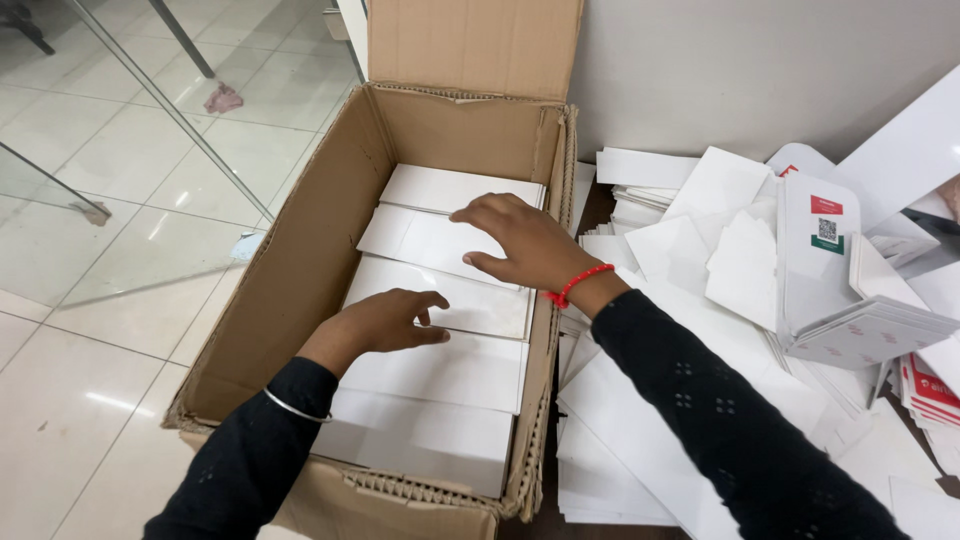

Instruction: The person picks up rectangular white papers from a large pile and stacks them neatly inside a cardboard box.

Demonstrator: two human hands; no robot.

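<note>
A tiled floor point(110, 300) fills the left side of the view, pale and glossy, with slanted metal legs point(160, 95) and a glass panel standing on it. Against a grey wall point(720, 70) sits an open cardboard box point(290, 270), its back flap raised and its torn corrugated rim showing along the right and front edges. To the right of the box a loose heap of white cards point(730, 260) spreads over a dark surface, some flat, some folded, a few bearing red and green printed patches (the print is too small to make out), with a stack of flat sheets point(620, 440) lying just beside the box's right wall. Inside the box, white cartons point(440, 400) lie in overlapping rows from front to back, covering the bottom. Both arms reach in from below in black sleeves. The right hand point(520, 245) rests palm down on the cartons near the back of the box, fingers spread wide and flat, pressing rather than gripping anything; a red bracelet point(577, 283) circles its wrist above the box's right rim. The left hand point(385, 320) lies on the cartons in the middle of the box, fingers loosely curled and touching the top of one, closed around nothing. A thin silver bangle point(295, 405) sits on the left forearm.
</note>
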